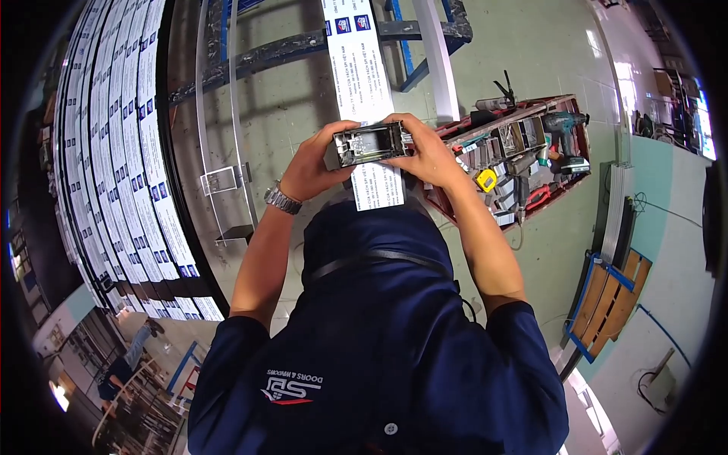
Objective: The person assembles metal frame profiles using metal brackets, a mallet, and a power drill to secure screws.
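My left hand (312, 163), with a wristwatch (283, 199) at its wrist, grips the left end of a short hollow metal profile (349, 146). My right hand (431, 155) is closed around its right end. The profile's open rectangular face is turned up towards me, showing dark inner walls and ridges. Beneath it runs a long bar covered in white printed film (356, 72), its near end (379, 189) reaching close to my body. The held profile overlaps the bar in this view.
A red-edged toolbox (542, 182) with a tape measure (486, 180), a drill (561, 136) and other tools lies right. Blue-and-dark trestles (277, 53) stand ahead. Film-wrapped panels (125, 152) fill the left. A wooden pallet (610, 303) leans right; a person (121, 371) is lower left.
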The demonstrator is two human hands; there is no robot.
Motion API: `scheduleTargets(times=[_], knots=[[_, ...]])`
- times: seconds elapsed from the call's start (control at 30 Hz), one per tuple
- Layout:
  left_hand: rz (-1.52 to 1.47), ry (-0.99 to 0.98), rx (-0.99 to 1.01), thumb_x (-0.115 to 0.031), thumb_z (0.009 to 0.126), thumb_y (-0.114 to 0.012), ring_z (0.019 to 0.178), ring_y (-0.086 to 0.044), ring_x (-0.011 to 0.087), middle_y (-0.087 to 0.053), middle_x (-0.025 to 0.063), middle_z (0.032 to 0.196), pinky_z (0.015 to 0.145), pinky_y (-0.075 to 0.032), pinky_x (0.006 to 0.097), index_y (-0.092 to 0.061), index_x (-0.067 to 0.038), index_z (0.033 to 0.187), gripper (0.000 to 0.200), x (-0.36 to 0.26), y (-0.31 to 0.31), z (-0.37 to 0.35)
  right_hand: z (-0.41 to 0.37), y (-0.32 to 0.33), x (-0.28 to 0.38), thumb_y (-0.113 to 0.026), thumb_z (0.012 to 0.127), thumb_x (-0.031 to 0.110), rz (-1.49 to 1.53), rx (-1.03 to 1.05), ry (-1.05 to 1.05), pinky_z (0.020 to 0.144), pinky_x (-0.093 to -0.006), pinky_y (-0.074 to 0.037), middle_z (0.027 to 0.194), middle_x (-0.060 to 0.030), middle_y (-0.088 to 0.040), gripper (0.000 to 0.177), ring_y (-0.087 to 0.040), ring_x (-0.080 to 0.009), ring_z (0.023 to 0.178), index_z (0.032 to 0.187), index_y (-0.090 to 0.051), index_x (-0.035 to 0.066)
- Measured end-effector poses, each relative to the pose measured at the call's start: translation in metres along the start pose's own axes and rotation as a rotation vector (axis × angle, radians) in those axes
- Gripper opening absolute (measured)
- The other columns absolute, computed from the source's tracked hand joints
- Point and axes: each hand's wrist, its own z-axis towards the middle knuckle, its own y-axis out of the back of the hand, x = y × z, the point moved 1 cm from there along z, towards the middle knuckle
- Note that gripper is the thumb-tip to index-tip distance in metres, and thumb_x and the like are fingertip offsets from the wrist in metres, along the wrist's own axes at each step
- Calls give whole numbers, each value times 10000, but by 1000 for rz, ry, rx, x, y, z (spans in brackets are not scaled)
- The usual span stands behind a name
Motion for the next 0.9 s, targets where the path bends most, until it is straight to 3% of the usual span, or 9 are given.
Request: scheduleTargets(times=[0.27,0.6,0.73,0.8,0.9], knots=[[-6,47,-51,-113,772,-834,1138,-650,312,-651,125,1248,951,-526,381,-522,-94,1342,650,6,-13,-1,2,6,-7,-832,750,121,-32,36,71,992,-386,-482,1260,-130,-600,630,-605,-316,1175,1297,-530,44],[91,72,-41,-67,751,-820,1166,-624,335,-632,132,1274,971,-523,394,-508,-89,1349,675,-2,-17,4,5,18,-15,-827,727,77,5,134,-37,1040,-387,-462,1304,-135,-602,676,-587,-324,1236,1326,-512,65],[80,55,-44,-33,737,-805,1198,-606,336,-616,129,1303,999,-510,387,-500,-80,1357,693,1,-14,0,6,16,-12,-823,731,81,-9,123,20,1037,-387,-463,1298,-136,-603,682,-587,-327,1235,1333,-501,69],[70,60,-44,-21,732,-800,1198,-606,335,-618,126,1301,1003,-508,388,-498,-80,1361,700,2,-14,0,5,13,-13,-808,697,33,-20,108,73,1021,-427,-470,1287,-160,-580,710,-564,-376,1228,1326,-481,68],[69,64,-43,-5,726,-793,1195,-610,334,-622,124,1295,1007,-507,388,-494,-79,1366,710,1,-14,2,4,13,-15,-814,734,77,-13,104,41,1016,-397,-476,1269,-150,-617,680,-597,-359,1213,1333,-491,82]])
